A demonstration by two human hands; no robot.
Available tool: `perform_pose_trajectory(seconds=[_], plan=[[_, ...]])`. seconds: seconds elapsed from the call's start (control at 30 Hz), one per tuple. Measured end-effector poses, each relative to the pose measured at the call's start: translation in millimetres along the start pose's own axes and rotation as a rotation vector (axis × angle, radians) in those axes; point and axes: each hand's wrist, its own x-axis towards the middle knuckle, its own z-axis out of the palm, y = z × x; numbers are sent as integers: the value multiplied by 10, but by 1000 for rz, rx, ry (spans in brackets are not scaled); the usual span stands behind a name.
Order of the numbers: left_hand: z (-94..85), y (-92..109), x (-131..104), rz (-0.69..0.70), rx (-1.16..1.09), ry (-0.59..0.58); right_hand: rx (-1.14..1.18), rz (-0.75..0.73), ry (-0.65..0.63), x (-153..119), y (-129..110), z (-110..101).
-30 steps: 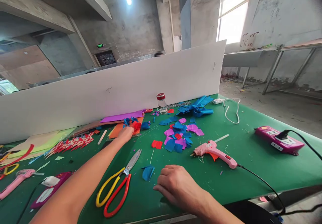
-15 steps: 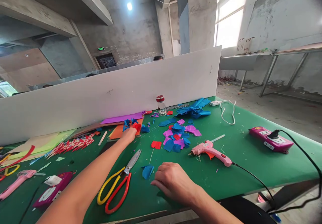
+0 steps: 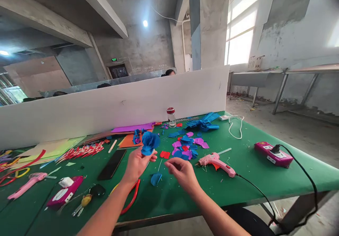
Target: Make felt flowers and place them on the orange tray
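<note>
My left hand [image 3: 136, 167] is closed around the underside of a blue paper flower [image 3: 150, 142] with ruffled petals, raised above the table; the flower's stem is hidden. My right hand [image 3: 182, 172] hovers to its right, fingers bent and drawn together, with nothing visible in them. Between the hands lie a red paper piece [image 3: 165, 154] and a blue paper petal [image 3: 156, 179]. Scissors with red and yellow handles [image 3: 134, 197] are mostly covered by my left forearm. Beyond my right hand is a heap of blue, purple and red petals [image 3: 189, 147].
A pink glue gun [image 3: 217, 162] lies right of the petals, its cord running to a magenta power strip [image 3: 274, 154]. A red-lidded jar [image 3: 171, 117] stands by the white partition [image 3: 106, 110]. A phone [image 3: 112, 164], keys [image 3: 82, 204] and another pink glue gun [image 3: 28, 186] lie left.
My left hand has come back from the orange paper, now holding the blue flower upright. My right hand has lifted slightly and its fingers point inward. The phone and keys are uncovered.
</note>
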Motion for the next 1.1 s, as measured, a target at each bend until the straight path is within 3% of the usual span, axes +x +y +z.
perform_pose_trajectory(seconds=[0.1, 0.23, 0.33, 0.5, 0.7, 0.87, 0.97, 1.1], plan=[[136, 244, -432, -88, -607, -44, 309, 48, -31, 7, -28, -40], [273, 379, -747, -199, -875, -130, 385, 86, -57, -19, -44, -134], [381, 297, -835, -224, -890, -179, 363, 108, -93, -43, -45, -175], [478, 102, -886, -107, -732, -149, 292, 103, -196, -60, -84, -132], [364, 106, -936, 7, -485, -62, 254, -32, -202, -53, -143, -10], [242, 200, -987, 70, -436, 20, 295, -70, -189, -83, -177, 52], [233, 260, -994, -12, -577, -14, 337, 31, -168, -113, -144, 76], [301, 293, -981, -252, -916, -200, 432, 227, -122, -139, -41, 108]])
